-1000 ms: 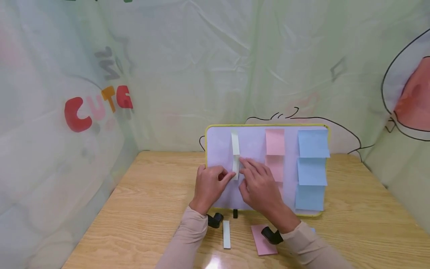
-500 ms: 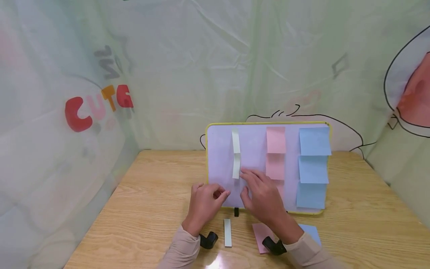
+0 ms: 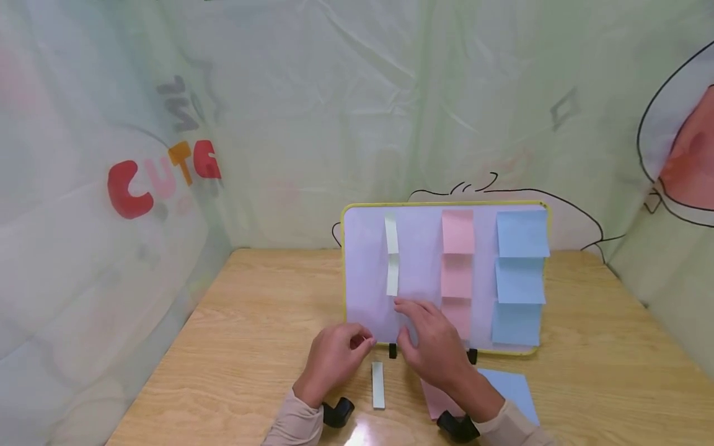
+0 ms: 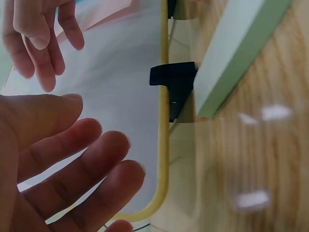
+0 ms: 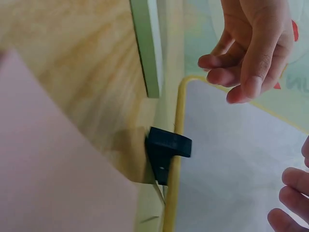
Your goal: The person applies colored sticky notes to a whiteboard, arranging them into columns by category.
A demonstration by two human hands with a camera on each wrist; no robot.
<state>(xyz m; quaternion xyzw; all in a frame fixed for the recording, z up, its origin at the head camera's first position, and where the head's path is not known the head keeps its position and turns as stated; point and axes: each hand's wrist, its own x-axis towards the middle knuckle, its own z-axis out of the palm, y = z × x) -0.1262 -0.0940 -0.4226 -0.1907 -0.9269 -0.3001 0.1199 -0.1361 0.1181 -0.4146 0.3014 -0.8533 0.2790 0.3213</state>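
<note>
My left hand (image 3: pixel 337 356) is near the whiteboard's lower left edge with fingers loosely curled, nothing in its grasp. My right hand (image 3: pixel 435 344) is in front of the board's lower middle, fingers relaxed and slightly bent, holding nothing. The yellow-rimmed whiteboard (image 3: pixel 365 266) leans upright. Two narrow pale-green sticky notes (image 3: pixel 393 275) hang one below the other on its left part. Beside them run a column of pink sticky notes (image 3: pixel 457 232) and a column of blue ones (image 3: pixel 521 234). A narrow pale-green note pad (image 3: pixel 378 385) lies on the table between the hands.
A pink note pad (image 3: pixel 440 399), partly hidden by the right wrist, and a blue note pad (image 3: pixel 515 390) lie on the wooden table (image 3: pixel 251 322). A black stand foot (image 4: pixel 174 75) hooks the board's lower rim. Printed curtains surround the table.
The left hand has left the lower green note and moved down toward the table. The right hand has slid down the board, off that note, which now hangs uncovered.
</note>
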